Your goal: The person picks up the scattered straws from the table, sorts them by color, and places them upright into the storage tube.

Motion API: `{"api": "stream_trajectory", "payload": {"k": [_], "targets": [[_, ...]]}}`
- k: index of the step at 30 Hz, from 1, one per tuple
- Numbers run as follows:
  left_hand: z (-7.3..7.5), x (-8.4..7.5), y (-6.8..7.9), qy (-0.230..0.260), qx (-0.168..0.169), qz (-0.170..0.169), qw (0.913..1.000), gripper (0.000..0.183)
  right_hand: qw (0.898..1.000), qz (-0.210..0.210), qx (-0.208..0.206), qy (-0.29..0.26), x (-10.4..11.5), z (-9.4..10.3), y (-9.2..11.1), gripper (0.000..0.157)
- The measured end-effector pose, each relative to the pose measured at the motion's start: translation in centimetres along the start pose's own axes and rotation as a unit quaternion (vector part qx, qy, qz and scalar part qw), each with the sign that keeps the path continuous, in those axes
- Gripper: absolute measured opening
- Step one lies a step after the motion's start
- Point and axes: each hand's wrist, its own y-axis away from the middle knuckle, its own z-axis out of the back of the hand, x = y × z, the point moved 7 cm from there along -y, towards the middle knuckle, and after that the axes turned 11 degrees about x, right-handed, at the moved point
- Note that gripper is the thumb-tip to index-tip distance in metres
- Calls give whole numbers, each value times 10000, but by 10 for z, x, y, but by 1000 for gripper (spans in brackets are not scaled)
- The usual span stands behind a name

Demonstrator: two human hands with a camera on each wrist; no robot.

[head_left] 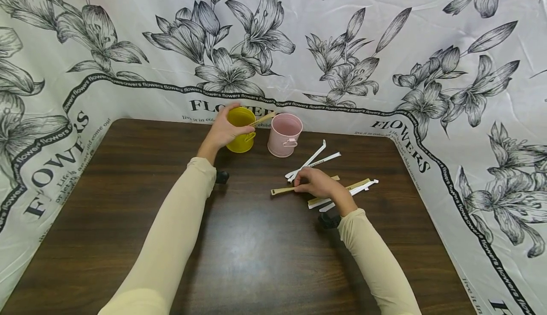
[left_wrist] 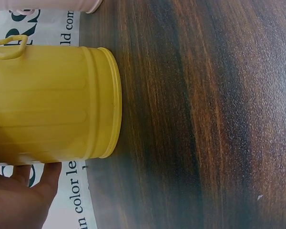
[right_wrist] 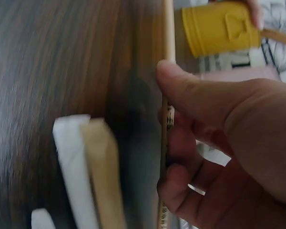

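Observation:
My left hand grips a small yellow bucket at the back of the table, thumb by its rim near the little handle. A slim tan paper-wrapped stick slants out of that bucket to the right. In the left wrist view the bucket stands on the wood, with fingers against its side. My right hand pinches another tan paper-wrapped stick between thumb and fingers, over the pile. Printed characters show along this stick in the right wrist view.
A pink bucket stands right of the yellow one. White paper-wrapped sticks cross behind my right hand; more white and tan ones lie to its right. A flower-printed cloth hangs behind the dark wooden table.

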Motion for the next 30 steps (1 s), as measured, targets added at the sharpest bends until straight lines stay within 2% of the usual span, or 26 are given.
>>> {"api": "stream_trajectory", "payload": {"k": [5,12,18,25,30], "targets": [[-1,1,1,-21,-5,-26,10000,97,9991,307,-125,-279,18,2,-1,8],[-1,1,2,-54,-17,4,10000,98,9906,701,-746,-908,39,19,3,9],[-1,2,1,-4,-1,-9,10000,99,9756,1267,-1430,-1081,58,36,10,21],[-1,1,0,38,12,-35,10000,98,9574,1126,-2090,-1645,70,54,20,16],[0,2,0,67,-7,-60,10000,97,9379,1219,-2646,-1885,78,72,26,19]]}}
